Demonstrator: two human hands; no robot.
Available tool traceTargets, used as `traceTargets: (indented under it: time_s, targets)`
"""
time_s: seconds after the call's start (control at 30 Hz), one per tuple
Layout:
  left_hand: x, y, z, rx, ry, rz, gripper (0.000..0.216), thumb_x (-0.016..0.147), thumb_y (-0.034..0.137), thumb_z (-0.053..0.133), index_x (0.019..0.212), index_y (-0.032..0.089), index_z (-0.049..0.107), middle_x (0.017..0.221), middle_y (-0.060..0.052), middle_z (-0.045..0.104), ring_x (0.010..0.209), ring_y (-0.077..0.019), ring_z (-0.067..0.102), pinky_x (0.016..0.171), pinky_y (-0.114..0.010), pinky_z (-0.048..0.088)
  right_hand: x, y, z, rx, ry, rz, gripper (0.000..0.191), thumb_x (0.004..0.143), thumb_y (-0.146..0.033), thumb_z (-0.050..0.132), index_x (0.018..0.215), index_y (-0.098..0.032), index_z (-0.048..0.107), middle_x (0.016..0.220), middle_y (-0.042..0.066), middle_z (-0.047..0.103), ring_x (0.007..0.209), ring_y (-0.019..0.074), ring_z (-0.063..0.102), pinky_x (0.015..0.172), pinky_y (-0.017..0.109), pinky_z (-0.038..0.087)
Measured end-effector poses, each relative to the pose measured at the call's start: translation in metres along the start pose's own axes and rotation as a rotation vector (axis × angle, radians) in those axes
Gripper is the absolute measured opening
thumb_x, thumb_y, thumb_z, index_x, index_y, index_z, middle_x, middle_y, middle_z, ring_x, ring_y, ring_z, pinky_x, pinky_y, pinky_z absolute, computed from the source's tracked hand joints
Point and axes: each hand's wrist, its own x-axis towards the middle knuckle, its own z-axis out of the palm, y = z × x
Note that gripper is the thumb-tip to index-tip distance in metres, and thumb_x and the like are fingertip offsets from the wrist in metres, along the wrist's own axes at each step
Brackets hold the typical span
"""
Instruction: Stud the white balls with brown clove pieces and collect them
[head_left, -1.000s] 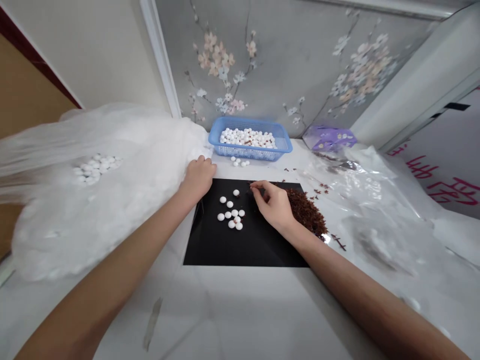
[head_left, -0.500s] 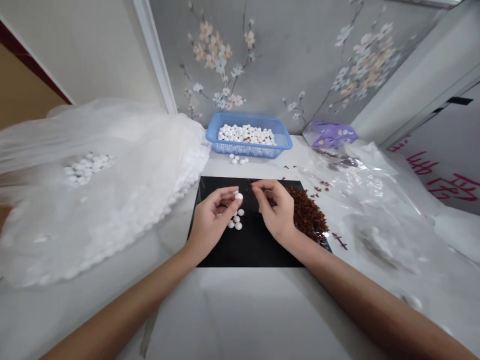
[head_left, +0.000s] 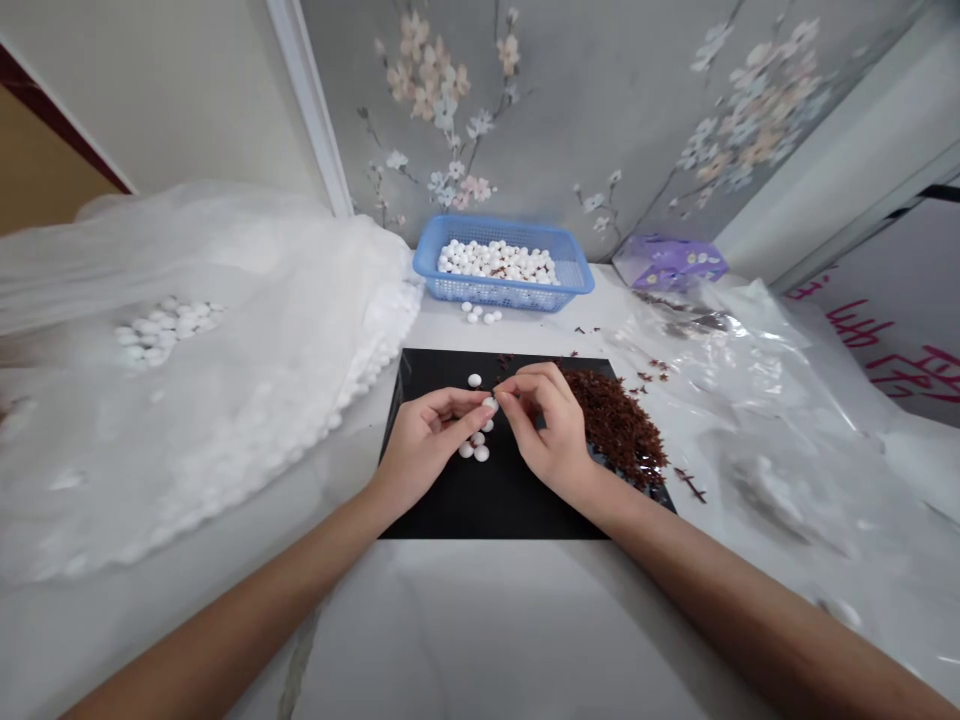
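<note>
Left hand (head_left: pixel 427 435) pinches white bead (head_left: pixel 490 404) between thumb and forefinger, above middle of black mat (head_left: pixel 480 505). Bead round, no long axis to tell; held out toward right hand (head_left: pixel 553 432), whose fingertips, pressed together, touch it. Anything between them too small to see. Loose beads (head_left: pixel 478 452) lie just below; brown bits (head_left: pixel 619 425) heaped at right; blue basket (head_left: pixel 576 290) behind.

1. I read the white bead (head_left: pixel 491 404), pinched in the fingers (head_left: pixel 450 400), as smooth and faintly glossy.
2. Black mat (head_left: pixel 450 500): matt, flat.
3. Blue basket (head_left: pixel 577 285): meshed plastic.
4. Brown bits (head_left: pixel 615 425): rough, dry.
5. Clear bag (head_left: pixel 750 400): crinkled, shiny film.
6. Desk (head_left: pixel 487 620): glossy, white, stone-like.
</note>
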Motion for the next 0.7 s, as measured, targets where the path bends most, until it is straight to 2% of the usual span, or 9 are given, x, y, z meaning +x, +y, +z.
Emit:
traceTargets:
  time_s: [0.27,0.47,0.7]
  targets:
    - [0.0005,-0.0059,-0.0018,-0.041,-0.018,0.008,0.017,0.074,0.033,0.068,0.084,0.021,0.068,0.073,0.002,0.069,0.062,-0.0086,0.059,0.057,-0.019,0.047,-0.0004,-0.0008,-0.002,0.005,-0.017,-0.039,0.007,0.086,-0.016,0.051,0.087,-0.02,0.057,0.086,0.003,0.054,0.062,0.0094,0.051,0.05,0.023,0.043]
    - [-0.0003,-0.0059,-0.0019,-0.024,0.048,0.016,0.021,0.07,0.035,0.07,0.083,0.019,0.069,0.077,-0.002,0.069,0.065,-0.0121,0.061,0.058,-0.023,0.048,-0.0023,-0.0047,-0.0051,0.123,-0.145,-0.016,0.022,0.081,-0.016,0.053,0.103,-0.021,0.053,0.098,0.005,0.053,0.046,0.0042,0.041,0.043,0.024,0.042]
    - [0.0005,-0.0071,-0.0026,-0.067,0.061,0.024,0.02,0.069,0.034,0.071,0.081,0.018,0.069,0.083,-0.003,0.071,0.07,-0.0121,0.062,0.064,-0.023,0.048,-0.0024,-0.0005,-0.0017,0.122,-0.134,0.012,0.017,0.082,-0.02,0.057,0.099,-0.022,0.054,0.096,0.004,0.054,0.045,0.004,0.042,0.042,0.023,0.042]
